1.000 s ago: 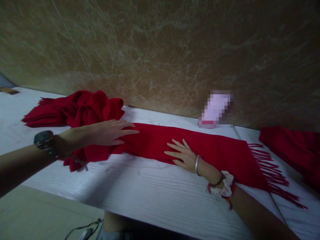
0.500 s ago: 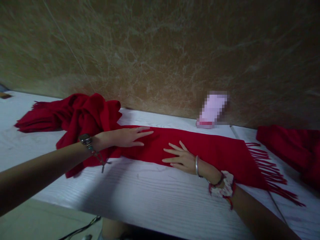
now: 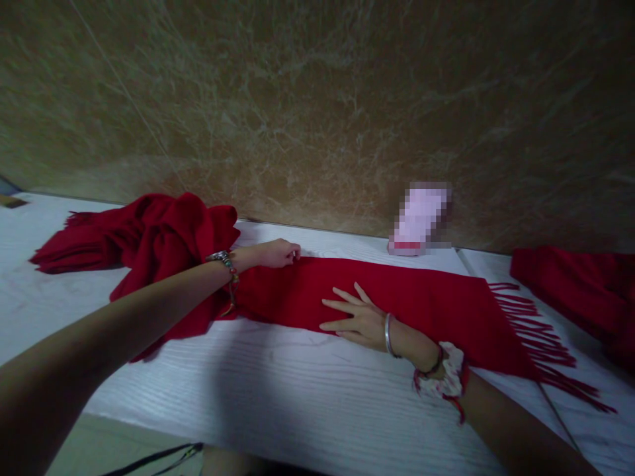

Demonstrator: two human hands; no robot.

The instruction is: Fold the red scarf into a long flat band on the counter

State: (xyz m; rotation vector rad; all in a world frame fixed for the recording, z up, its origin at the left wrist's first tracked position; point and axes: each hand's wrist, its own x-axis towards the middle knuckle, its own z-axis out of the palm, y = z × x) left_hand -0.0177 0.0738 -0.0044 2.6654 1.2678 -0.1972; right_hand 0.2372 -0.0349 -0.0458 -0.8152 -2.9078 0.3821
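A red scarf (image 3: 421, 297) lies stretched flat across the white table, its fringe (image 3: 536, 330) spread at the right end. My left hand (image 3: 278, 253) is at the scarf's far edge, its fingers curled in and closed on that edge. Lower and to the right, my right hand (image 3: 360, 317) rests flat on the scarf's near side, fingers spread. Bunched red cloth (image 3: 163, 244) is heaped at the left behind my left forearm; whether it is all one piece with the flat part I cannot tell.
More red cloth (image 3: 585, 291) lies at the right edge. A blurred pink object (image 3: 419, 218) stands by the marbled brown wall (image 3: 297, 119) behind the white table (image 3: 307, 390). A small brown item (image 3: 10, 201) is at the far left; dark cords (image 3: 163, 456) hang below the table's front edge.
My left hand has gone from lying flat with fingers stretched to closed at the scarf's far edge, moving slightly up and right. My right hand has stayed almost in place, still spread.
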